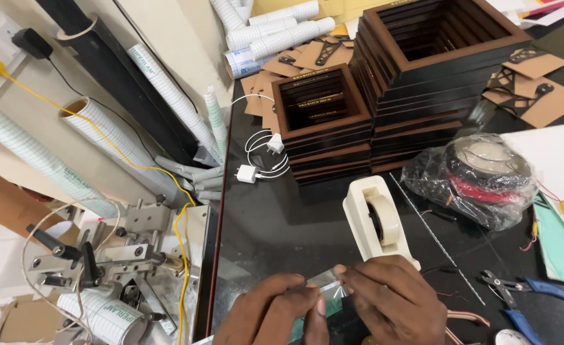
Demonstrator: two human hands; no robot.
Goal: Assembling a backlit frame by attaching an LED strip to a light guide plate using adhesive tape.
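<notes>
Hands together at the bottom edge of the head view, low over a black glossy table (282,223). Left hand (272,313) and right hand (394,303) both pinched on one strip of clear tape (328,280), fingertips nearly touching, strip stretched flat between them. Just beyond the right hand, a white tape dispenser (374,214) standing on the table, roll of pale tape seated in it (tape end not traceable back to the roll).

Behind the dispenser, two stacks of dark brown square frames (333,128), the right stack taller, both hollow in the middle. Left of the shorter stack, a white charger with coiled cable (259,160). Right of the dispenser, a clear plastic bag of wire reels (480,176), black and red coils inside. Near the lower right corner, blue-handled pliers (528,287) lying flat, well apart from the hands. Brown card cut-outs (537,89) scattered behind the stacks.

Off the table's left edge, a metal machine with a lever (113,252), a yellow wire (103,137) trailing up from it to a wall socket, and white gridded paper rolls (116,137) leaning against the wall.
</notes>
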